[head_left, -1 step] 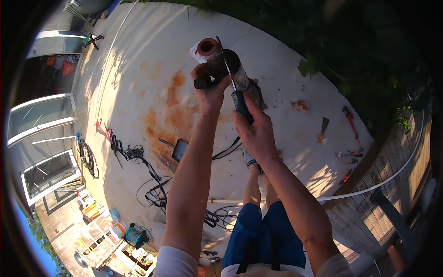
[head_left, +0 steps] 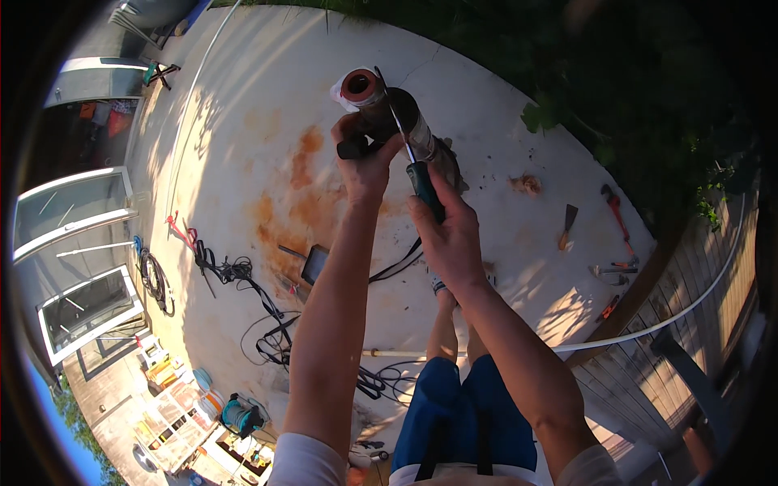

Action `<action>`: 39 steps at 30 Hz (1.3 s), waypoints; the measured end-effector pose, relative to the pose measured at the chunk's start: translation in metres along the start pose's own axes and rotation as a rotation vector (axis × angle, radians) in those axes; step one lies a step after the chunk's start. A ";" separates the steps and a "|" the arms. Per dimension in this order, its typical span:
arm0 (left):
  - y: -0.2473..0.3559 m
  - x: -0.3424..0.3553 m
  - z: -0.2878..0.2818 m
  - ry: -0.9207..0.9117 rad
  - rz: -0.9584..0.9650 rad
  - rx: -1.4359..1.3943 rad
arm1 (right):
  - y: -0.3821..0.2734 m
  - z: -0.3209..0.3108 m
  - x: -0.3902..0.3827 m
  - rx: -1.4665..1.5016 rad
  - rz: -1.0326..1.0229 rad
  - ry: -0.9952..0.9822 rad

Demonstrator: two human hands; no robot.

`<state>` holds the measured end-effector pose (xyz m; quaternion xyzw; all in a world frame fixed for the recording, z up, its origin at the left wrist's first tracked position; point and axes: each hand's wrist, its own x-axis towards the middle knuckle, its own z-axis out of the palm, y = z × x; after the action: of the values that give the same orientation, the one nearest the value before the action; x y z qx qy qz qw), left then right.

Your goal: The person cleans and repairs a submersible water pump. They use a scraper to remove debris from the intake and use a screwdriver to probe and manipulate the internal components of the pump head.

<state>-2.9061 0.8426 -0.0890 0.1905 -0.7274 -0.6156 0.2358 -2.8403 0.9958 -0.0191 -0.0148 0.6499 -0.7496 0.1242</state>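
A dark, cylindrical metal fitting (head_left: 425, 139), like a pump, has a reddish round opening (head_left: 358, 84) with white material (head_left: 342, 95) around it. My left hand (head_left: 365, 166) is closed on a black handle-like part (head_left: 353, 147) at its side. My right hand (head_left: 450, 231) grips the dark green handle of a long tool (head_left: 424, 186), perhaps a file or screwdriver, whose thin metal shaft lies across the fitting beside the opening. Whether the shaft touches it, I cannot tell.
Stained concrete (head_left: 486, 97) surrounds me, with black cables (head_left: 275, 332), a dark tray (head_left: 314, 263), a scraper (head_left: 567, 227), a red wrench (head_left: 617, 219) and a white hose (head_left: 616, 340). Glazed frames (head_left: 87, 312) and supplies (head_left: 162, 405) are at left; plants (head_left: 648, 121) and wooden decking (head_left: 689, 283) at right.
The fitting's opening has shifted very slightly left, along with my left hand and the tool's shaft. My grips look the same.
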 end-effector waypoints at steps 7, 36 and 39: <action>0.009 -0.002 -0.002 -0.010 0.035 0.038 | 0.001 0.014 -0.011 0.147 0.057 0.011; 0.053 0.032 -0.031 -0.447 -0.049 0.076 | 0.007 -0.003 -0.020 0.231 0.213 0.161; 0.061 0.042 -0.022 -0.530 -0.069 0.183 | 0.015 -0.014 -0.019 0.170 0.219 0.134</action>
<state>-2.9269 0.8117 -0.0219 0.0680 -0.8094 -0.5833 -0.0018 -2.8217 1.0119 -0.0333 0.1165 0.5887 -0.7832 0.1625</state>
